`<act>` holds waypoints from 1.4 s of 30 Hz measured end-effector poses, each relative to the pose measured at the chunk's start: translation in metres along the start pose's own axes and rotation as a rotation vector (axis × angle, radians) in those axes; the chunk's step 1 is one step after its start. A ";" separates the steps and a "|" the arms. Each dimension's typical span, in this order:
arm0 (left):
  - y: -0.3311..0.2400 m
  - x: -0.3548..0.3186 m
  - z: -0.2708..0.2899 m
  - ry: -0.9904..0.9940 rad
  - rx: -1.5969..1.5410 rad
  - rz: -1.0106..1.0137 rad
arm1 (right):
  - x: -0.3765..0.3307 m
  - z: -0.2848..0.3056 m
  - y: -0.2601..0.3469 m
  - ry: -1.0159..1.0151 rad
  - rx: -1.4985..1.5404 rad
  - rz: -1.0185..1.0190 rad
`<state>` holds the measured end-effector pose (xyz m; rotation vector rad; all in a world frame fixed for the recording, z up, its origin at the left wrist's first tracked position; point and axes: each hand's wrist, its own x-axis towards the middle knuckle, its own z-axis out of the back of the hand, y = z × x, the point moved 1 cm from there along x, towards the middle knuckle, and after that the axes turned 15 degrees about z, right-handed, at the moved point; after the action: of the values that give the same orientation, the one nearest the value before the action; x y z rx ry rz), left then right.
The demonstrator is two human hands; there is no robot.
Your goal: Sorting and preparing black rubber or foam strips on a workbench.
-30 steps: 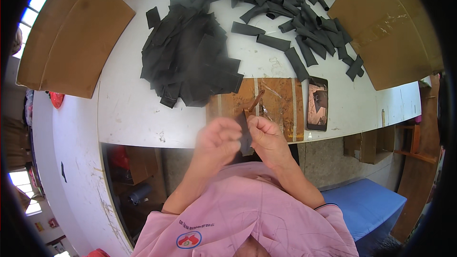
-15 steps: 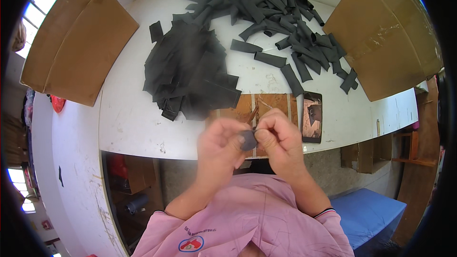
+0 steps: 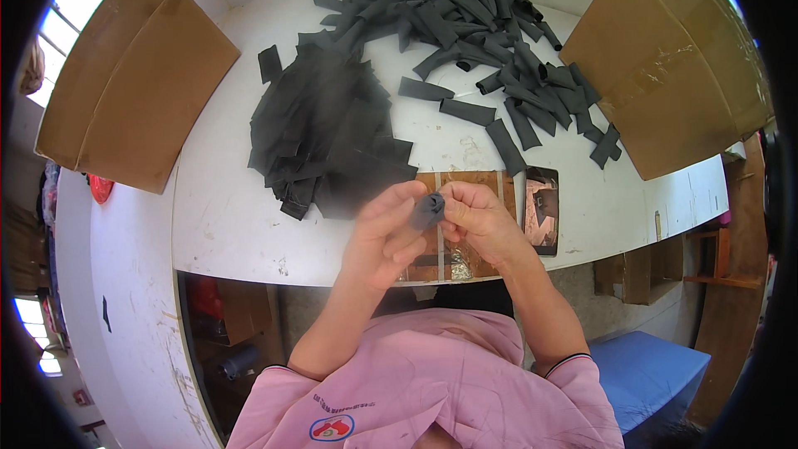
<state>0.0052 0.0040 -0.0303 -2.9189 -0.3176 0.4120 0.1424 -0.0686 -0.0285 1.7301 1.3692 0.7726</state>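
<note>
Between my hands, just above the table's front edge, is a small dark grey tube of sheet material (image 3: 427,211). One open end of it faces up and shows a curled layer inside. My left hand (image 3: 381,231) grips its left side with thumb and fingers. On its other side, my right hand (image 3: 485,223) pinches the rim. A brown board with pale tape strips (image 3: 465,259) lies beneath my hands. Past my left hand is a heap of flat black pieces (image 3: 324,129). Farther back, a big pile of similar dark tubes (image 3: 465,8) spreads toward the right.
Tall cardboard panels stand at the left (image 3: 133,75) and right (image 3: 669,66) of the white table (image 3: 229,233). A phone-like device (image 3: 542,212) with a lit screen lies right of the board. On the floor at the right is a blue box-shaped seat (image 3: 648,382).
Both hands have risen slightly away from me with the tube. Its open end now shows, where a rounded dark side faced up before. The board's near part has come into view.
</note>
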 end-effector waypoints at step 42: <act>0.014 0.007 -0.052 -0.371 1.175 -0.553 | -0.015 0.004 -0.015 0.156 -1.219 0.627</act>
<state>0.0298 -0.0155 0.0145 -1.5326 -0.6302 0.7171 0.1345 -0.0827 -0.0438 1.0369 0.1793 1.6514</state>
